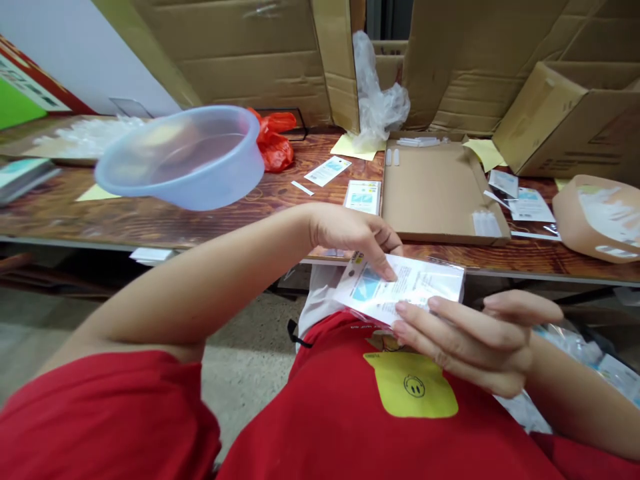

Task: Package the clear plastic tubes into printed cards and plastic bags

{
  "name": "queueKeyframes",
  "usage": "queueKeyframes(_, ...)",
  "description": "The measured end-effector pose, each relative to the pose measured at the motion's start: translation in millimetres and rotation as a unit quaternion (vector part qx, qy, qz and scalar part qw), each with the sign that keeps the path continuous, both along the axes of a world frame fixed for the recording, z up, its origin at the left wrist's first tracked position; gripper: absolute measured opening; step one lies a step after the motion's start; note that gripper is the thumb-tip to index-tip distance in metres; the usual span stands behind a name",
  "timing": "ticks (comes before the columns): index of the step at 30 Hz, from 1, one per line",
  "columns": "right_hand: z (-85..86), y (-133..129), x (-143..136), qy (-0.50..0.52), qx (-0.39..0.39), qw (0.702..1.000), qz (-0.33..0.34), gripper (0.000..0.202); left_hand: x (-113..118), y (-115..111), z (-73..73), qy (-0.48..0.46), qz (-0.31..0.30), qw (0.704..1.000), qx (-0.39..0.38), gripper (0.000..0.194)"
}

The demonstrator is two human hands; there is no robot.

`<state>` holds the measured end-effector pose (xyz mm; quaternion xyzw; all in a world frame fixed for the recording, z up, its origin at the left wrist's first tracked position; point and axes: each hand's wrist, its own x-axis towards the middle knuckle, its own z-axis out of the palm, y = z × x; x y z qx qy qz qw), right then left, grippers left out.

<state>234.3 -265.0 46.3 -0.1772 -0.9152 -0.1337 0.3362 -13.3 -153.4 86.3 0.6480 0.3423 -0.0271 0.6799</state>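
Observation:
Between my hands, just past the table's front edge, is a printed white card in a clear plastic sleeve [425, 280], tilted. My left hand [350, 230] is closed on its far left part, the thumb lying across the printed face and the other fingers partly hidden behind. From the right, my right hand [480, 343] rests its stretched fingertips on the near edge of the sleeve, with the thumb raised apart from it. Behind my left hand, more printed cards [363, 195] lie on the table beside a shallow cardboard tray [430, 187].
A translucent blue basin [215, 187] stands at left beside a red plastic bag [275, 143]. At right are a peach-coloured container [575, 217] with clear pieces and a cardboard box [565, 127]. Clear plastic strips [485, 224] lie in the tray. Crumpled plastic [383, 100] is behind it.

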Motion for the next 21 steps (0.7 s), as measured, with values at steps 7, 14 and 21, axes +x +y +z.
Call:
queueKeyframes(7, -17.9, 21, 15, 0.144, -0.153, 0.977, -0.029, 0.090, -1, -9, -3.3, 0.011, 0.103, 0.994, 0.046, 0.024)
queueKeyframes(14, -19.3, 37, 1, 0.228, -0.640, 0.729, 0.083, 0.046, 2, -13, -6.0, 0.012, 0.114, 0.993, -0.002, 0.023)
queueKeyframes(21, -22.7, 45, -12, 0.285, -0.692, 0.661, 0.050, 0.037, 1, -14, -13.5, 0.000, 0.123, 0.992, 0.005, 0.028)
